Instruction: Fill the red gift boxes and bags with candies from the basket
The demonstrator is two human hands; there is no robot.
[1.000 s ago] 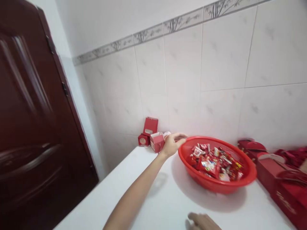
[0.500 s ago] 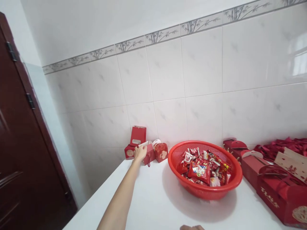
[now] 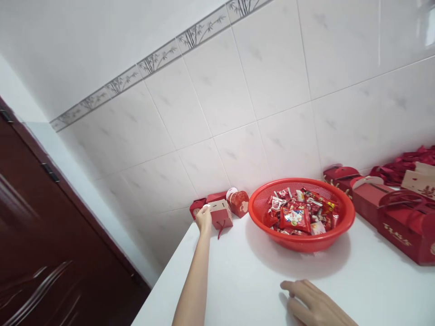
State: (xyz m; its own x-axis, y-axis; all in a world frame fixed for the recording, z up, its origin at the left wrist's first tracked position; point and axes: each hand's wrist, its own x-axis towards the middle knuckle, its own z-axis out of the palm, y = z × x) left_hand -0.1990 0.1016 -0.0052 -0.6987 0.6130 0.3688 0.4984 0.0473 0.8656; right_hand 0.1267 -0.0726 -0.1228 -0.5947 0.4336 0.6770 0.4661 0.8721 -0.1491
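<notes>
At the far left end of the table, my left hand (image 3: 204,220) is closed on the left edge of a small red gift box (image 3: 222,218). The box's pale slotted face tips upward, and a dark red cord hangs from its front. Behind it are a red box (image 3: 198,206), a flat-looking red box (image 3: 216,197) and a rounded red box (image 3: 239,203) with a pale handle. My right hand (image 3: 314,302) hovers at the near edge with nothing in it, index finger stretched out and the others loosely bent.
A red plastic basket (image 3: 302,245) of wrapped sweets (image 3: 295,217) stands right of the small boxes. Larger red gift boxes (image 3: 403,228), dark red ribbon (image 3: 404,168) and a beige printed bag (image 3: 421,179) lie at right. Tiled wall (image 3: 282,122) runs behind the white table (image 3: 241,290).
My left hand has tilted the corded box, so its pale slotted face shows. The red box standing behind it now sits lower. My right hand has come further into view, and the camera has tilted.
</notes>
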